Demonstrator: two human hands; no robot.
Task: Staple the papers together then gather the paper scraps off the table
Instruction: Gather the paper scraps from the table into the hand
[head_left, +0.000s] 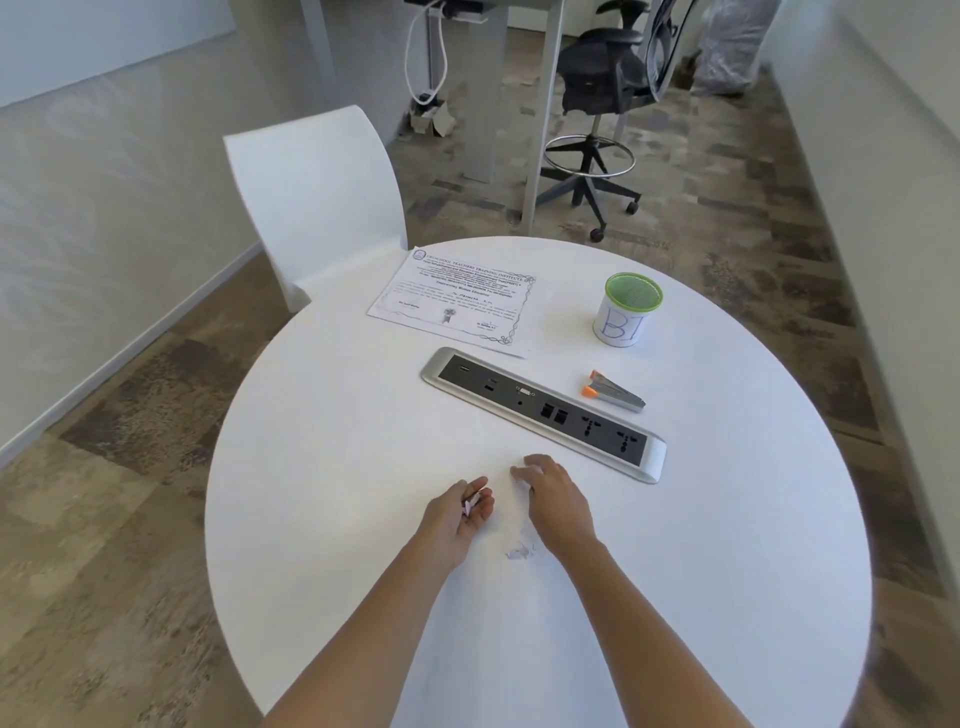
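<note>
My left hand (462, 512) lies palm up on the round white table (332, 415), cupped around small white paper scraps (471, 504). My right hand (553, 496) is palm down just right of it, fingertips on the tabletop over a scrap; whether it grips it is hidden. More white scraps (521, 552) lie on the table between my wrists. The printed papers (457, 301) lie flat at the far side. A silver stapler with orange ends (615, 392) rests to the right, behind the power strip.
A recessed grey power and socket panel (545, 413) runs diagonally across the table's middle. A white cup with a green mesh rim (626, 309) stands at the far right. A white chair (322, 202) is behind the table, a black office chair (602, 88) beyond.
</note>
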